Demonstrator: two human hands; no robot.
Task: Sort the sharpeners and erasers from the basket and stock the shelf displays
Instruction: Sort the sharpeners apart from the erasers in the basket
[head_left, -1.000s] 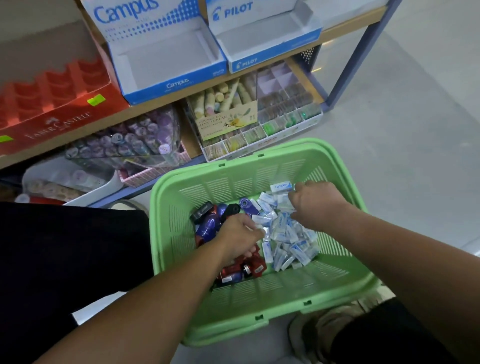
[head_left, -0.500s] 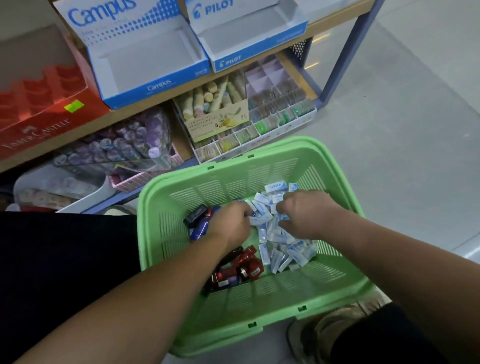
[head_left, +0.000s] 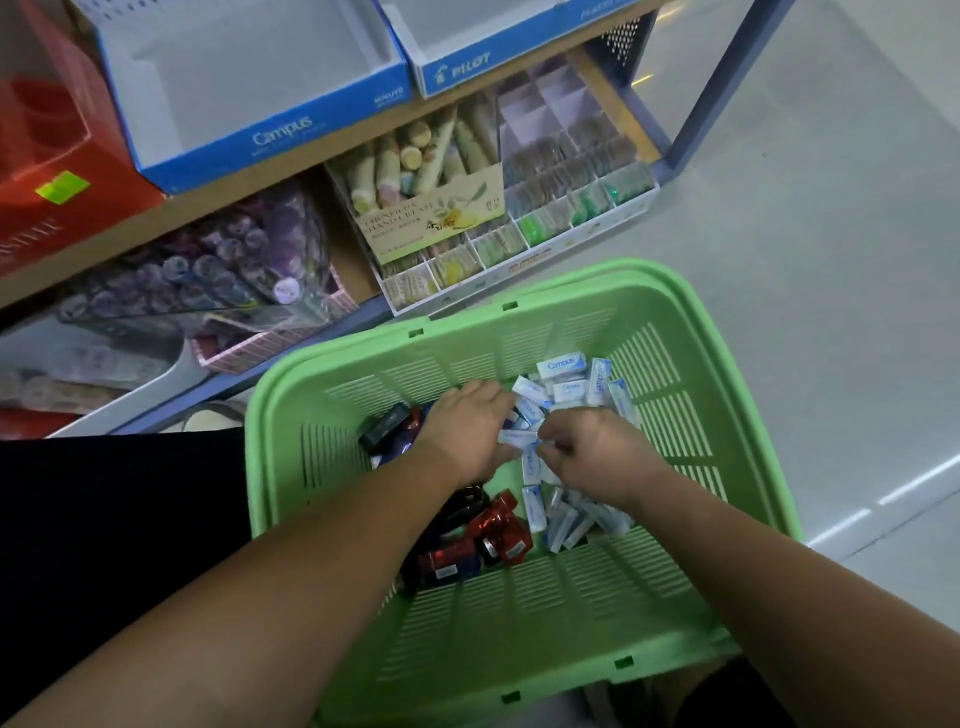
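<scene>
Wood-faced shelf (head_left: 311, 156) runs across the top of my view, and on it stand the two open display boxes I judge to be the targets: the blue Campus box (head_left: 280, 130) and, just beside it to the right, the Pilot box (head_left: 462, 67), both showing bare insides. Below the shelf and close to me is the green basket (head_left: 519, 613), which holds everything that is yet to be sorted. Both of my hands are down inside it, near the far wall. My left hand (head_left: 467, 426) lies palm down with its fingers bent over the edge of the white pile; it touches the pieces, but I cannot tell whether it has closed on any. My right hand (head_left: 592, 447) is curled, its fingertips pinching at the white-and-blue erasers (head_left: 563, 387) right where the two hands meet. The sharpeners (head_left: 498, 535), red and dark blue, lie in a loose heap under and beside my left forearm, touching the erasers along one side. I judge this to be the gathering step, early in the job, since neither box has stock in it. Next I need a firm handful of erasers only, lifted clear of the rim and carried up to the Campus box without dropping the small slippery pieces.
</scene>
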